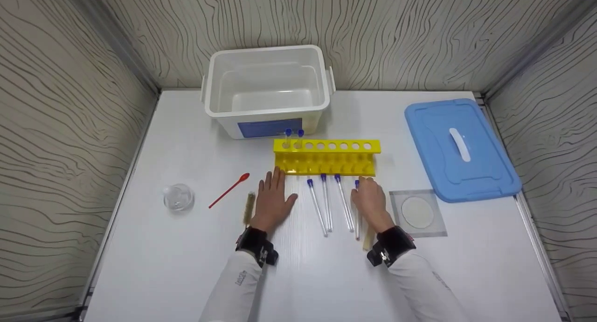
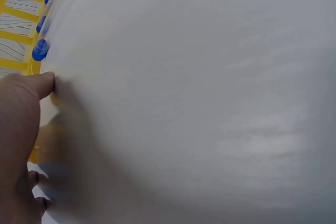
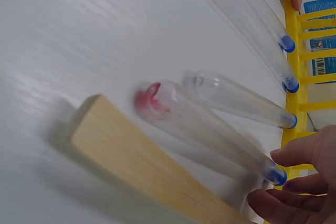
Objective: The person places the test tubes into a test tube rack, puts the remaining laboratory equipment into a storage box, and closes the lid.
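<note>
Head view. A yellow rack [image 1: 336,162] stands on the white surface [image 1: 298,284]; two capped tubes [image 1: 288,138] sit upright in holes at its left end. Four loose tubes [image 1: 317,207] lie before the rack, caps towards it. The left hand [image 1: 274,203] lies flat, fingers extended and thumb spread, its fingertips at the rack's front left corner. The right hand [image 1: 371,203] is bent over the cap of the rightmost loose tube, before the rack's right end. Behind the rack stands an open box [image 1: 266,113]; beyond its right end lies a blue lid [image 1: 443,158]. To an onlooker, a careless sweep of the right wrist could set the loose tubes rolling, being round and unfenced.

Left wrist view. The thumb [image 2: 44,83] points towards the rack, three blue caps [image 2: 40,50] showing along the rack's edge. Should the left hand push unevenly, the rack might shift and jolt its upright tubes.

Right wrist view. Thumb and forefinger flank the rightmost tube's cap; whether they pinch it cannot be told. A reddish mark [image 3: 151,98] shows at this tube's rounded end, farthest from the rack. A hold by the cap alone could let the tube slip, if the cap is loose, or swing against the wooden piece [image 3: 142,161] alongside.
</note>
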`<state>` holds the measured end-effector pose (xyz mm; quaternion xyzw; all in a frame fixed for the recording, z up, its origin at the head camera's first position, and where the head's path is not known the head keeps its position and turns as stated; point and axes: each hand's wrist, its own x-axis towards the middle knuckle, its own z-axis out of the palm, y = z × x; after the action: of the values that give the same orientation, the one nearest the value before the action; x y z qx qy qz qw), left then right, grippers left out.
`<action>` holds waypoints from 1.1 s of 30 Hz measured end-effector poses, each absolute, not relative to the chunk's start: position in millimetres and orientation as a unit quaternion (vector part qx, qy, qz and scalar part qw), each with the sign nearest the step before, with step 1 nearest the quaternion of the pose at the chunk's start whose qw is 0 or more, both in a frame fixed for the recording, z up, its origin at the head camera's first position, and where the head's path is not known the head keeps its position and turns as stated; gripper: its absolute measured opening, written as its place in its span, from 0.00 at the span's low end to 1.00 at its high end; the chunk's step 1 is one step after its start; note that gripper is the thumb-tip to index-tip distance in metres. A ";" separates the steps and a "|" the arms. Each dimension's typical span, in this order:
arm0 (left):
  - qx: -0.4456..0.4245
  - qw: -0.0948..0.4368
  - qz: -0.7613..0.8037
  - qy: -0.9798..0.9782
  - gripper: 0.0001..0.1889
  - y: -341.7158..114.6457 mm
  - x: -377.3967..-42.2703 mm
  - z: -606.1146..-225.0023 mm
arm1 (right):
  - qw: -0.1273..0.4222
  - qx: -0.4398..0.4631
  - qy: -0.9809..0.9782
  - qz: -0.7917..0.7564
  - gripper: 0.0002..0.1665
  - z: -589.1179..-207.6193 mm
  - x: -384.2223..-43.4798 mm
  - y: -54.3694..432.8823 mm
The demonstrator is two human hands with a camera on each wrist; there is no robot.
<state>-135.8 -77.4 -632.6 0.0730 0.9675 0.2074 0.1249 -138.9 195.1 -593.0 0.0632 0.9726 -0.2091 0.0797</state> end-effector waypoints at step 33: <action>0.068 0.118 0.202 0.970 0.45 -75.9 -134.8 -630.0 | -0.032 0.091 0.903 -0.418 0.29 -540.0 -142.0 199.3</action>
<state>-134.8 -75.9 -630.0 0.0675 0.9700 0.2018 0.1179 -142.0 199.3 -540.0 0.0906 0.9032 -0.4183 -0.0321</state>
